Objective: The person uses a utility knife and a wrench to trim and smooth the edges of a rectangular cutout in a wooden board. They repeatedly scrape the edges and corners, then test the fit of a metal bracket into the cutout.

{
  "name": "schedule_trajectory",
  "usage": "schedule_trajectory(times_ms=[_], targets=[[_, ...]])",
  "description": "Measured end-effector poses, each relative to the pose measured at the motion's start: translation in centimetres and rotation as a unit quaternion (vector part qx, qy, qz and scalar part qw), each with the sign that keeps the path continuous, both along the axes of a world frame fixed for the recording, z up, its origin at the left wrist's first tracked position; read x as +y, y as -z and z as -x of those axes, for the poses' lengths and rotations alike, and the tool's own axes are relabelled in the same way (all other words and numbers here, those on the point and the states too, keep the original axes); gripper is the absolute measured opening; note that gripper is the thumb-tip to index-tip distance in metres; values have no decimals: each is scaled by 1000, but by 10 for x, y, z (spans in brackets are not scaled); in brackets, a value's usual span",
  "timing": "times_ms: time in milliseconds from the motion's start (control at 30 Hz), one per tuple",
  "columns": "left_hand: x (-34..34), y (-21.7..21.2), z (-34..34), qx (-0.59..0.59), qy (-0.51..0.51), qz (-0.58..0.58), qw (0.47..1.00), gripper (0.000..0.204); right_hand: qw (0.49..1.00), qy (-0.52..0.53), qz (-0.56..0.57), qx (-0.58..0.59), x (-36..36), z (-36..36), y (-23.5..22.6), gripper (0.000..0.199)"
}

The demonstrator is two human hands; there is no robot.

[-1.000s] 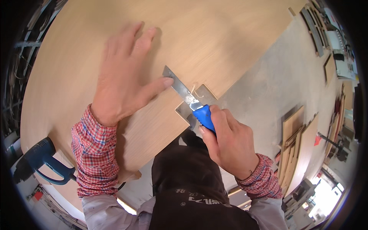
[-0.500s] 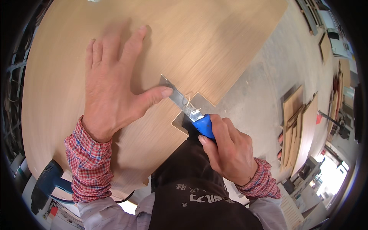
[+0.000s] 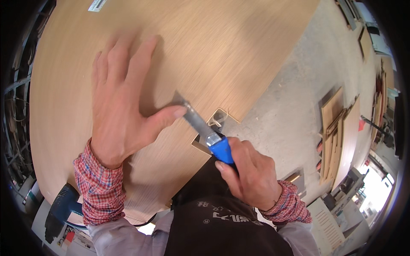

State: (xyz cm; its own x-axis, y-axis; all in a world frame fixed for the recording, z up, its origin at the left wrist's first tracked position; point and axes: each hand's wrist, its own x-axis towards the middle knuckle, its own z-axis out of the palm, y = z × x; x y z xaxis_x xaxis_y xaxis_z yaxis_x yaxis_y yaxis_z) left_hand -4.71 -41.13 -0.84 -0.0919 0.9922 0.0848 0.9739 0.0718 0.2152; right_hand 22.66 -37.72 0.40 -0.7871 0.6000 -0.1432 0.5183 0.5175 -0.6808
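My right hand (image 3: 254, 173) is wrapped round the blue handle of a flat grey metal file (image 3: 195, 119). The file slants up and left across a notch (image 3: 201, 145) in the edge of a large wood-grain board (image 3: 205, 55). My left hand (image 3: 117, 102) lies over the board with its fingers spread and slightly blurred. Its thumb tip meets the file near the far end. A thin pale curl of shaving (image 3: 218, 121) hangs at the notch's far corner, beside the file. The notch has pale edges.
A dark blue power tool (image 3: 64, 209) with a cord lies at the lower left, by my left sleeve. Cut boards (image 3: 335, 136) lean together on the concrete floor (image 3: 282, 98) at right. A white label (image 3: 97, 5) is on the board's far part.
The file has shifted down and left in the picture, and my right hand has moved with it. The pale curl, earlier across the file, now shows beside it. The view has shifted slightly.
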Motion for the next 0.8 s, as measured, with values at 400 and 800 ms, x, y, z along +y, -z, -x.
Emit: schedule_trajectory(times_ms=[400, 800], targets=[[6, 2, 0, 14, 10, -7, 1000, 102, 1000, 19, -6, -14, 0, 0, 1, 47], [17, 5, 3, 0, 19, -35, 999, 103, 999, 39, -4, -20, 2, 4, 0, 46]])
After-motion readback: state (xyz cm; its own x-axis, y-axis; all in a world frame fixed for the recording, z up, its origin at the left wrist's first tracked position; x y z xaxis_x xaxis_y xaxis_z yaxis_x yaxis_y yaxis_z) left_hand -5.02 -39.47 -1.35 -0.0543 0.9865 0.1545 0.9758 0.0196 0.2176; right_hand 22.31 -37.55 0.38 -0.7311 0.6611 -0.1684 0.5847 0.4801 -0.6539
